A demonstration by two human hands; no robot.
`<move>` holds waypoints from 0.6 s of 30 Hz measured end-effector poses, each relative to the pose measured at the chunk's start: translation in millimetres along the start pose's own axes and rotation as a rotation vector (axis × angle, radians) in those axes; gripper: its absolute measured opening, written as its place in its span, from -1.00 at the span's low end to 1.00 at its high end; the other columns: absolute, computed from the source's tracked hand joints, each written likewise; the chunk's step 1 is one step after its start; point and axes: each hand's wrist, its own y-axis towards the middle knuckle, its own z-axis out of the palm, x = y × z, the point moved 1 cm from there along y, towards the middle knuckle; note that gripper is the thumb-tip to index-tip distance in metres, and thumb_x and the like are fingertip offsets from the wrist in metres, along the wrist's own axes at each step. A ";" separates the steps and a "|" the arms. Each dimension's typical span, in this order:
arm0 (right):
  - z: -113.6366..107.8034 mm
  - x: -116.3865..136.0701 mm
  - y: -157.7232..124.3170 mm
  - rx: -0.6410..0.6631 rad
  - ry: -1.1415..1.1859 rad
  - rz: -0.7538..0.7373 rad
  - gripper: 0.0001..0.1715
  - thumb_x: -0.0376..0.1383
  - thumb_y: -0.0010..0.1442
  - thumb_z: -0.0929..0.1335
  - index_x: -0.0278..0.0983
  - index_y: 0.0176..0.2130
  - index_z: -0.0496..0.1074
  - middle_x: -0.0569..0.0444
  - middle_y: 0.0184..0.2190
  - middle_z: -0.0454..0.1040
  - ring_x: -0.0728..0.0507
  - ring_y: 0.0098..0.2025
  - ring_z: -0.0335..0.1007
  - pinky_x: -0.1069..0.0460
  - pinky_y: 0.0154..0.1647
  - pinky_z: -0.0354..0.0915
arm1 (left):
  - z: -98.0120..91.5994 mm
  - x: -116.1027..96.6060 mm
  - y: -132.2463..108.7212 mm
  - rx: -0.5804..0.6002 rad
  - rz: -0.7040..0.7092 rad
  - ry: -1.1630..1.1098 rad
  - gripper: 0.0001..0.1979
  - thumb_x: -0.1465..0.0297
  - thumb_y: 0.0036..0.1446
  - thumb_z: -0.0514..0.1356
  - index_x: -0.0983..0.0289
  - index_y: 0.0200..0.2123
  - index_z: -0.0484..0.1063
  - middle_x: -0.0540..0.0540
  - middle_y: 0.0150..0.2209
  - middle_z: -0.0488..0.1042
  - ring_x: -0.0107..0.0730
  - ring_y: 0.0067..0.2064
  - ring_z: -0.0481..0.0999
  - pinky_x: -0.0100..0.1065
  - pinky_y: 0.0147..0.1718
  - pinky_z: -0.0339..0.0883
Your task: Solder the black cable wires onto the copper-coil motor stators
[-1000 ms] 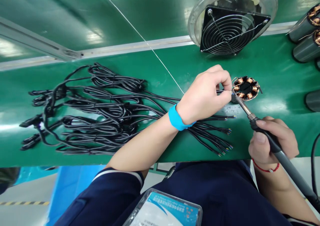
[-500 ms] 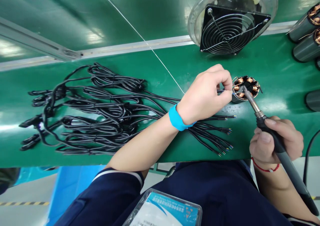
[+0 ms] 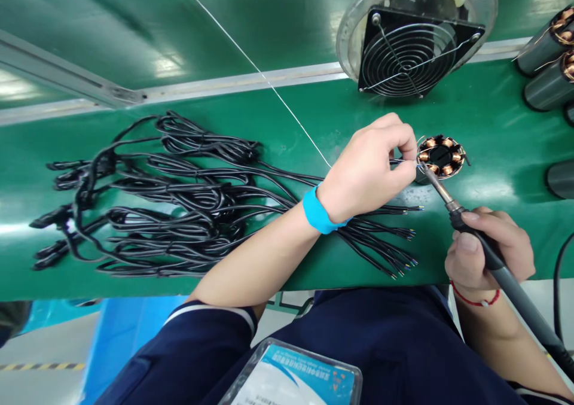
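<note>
Head view: stator, toward the bench's right end: light, rigid, coils fragile; I'd hold its outer wall. My left hand pinches a thin, limp lead at its rim. My right hand grips the soldering iron, tip there.

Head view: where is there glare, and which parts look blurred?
In the head view, white glare patches lie on the glossy green work surface; the round copper-wound stator and the grey-handled soldering iron in the right hand are sharp; the plastic badge holder at the bottom is blurred.
</note>
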 end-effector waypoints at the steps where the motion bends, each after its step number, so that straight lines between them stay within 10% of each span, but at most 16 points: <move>1: -0.1 0.0 -0.2 0.001 0.002 0.002 -0.75 -0.34 0.17 0.35 -0.26 -0.11 0.48 0.13 -0.48 0.45 0.01 -0.57 0.25 0.02 -0.53 0.28 | 0.2 -0.1 0.0 0.002 0.001 0.005 -0.86 0.58 0.00 0.08 0.27 -0.53 0.30 0.04 -0.41 0.38 -0.44 -0.35 0.36 -0.30 -0.26 0.36; 18: -0.8 2.3 0.6 0.056 0.040 0.011 -0.64 -0.35 0.17 0.36 -0.24 -0.02 0.48 0.12 -0.49 0.41 -0.02 -0.55 0.26 0.01 -0.54 0.25 | -0.3 -1.6 0.2 0.005 0.012 -0.002 -0.83 0.60 0.01 0.07 0.25 -0.54 0.24 0.05 -0.39 0.38 -0.41 -0.32 0.38 -0.29 -0.24 0.34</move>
